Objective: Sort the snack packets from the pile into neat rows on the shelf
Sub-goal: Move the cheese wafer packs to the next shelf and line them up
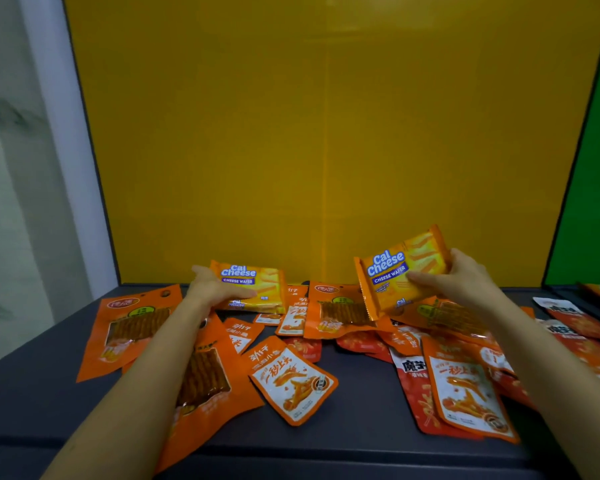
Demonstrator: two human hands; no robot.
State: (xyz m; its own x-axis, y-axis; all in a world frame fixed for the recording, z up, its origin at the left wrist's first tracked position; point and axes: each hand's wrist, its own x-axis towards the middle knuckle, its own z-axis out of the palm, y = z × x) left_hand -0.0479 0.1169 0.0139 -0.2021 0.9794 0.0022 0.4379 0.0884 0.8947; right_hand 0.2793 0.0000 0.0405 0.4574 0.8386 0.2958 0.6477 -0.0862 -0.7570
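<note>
Hands both loaded: left hand (219, 289) grips a wafer stack (257, 284) low at the back of the shelf (361, 396); right hand (465, 282) pinches a raised wafer packet (395, 268) above the pile (291, 379). Risk: slick film may slip, dropping the packet among the unsorted ones.

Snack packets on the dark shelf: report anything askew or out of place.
The glossy orange snack pouches lie scattered at all angles, overlapping, in no rows. The right hand holds one yellow Cal Cheese wafer packet tilted above them; the left hand grips a second wafer packet.
</note>
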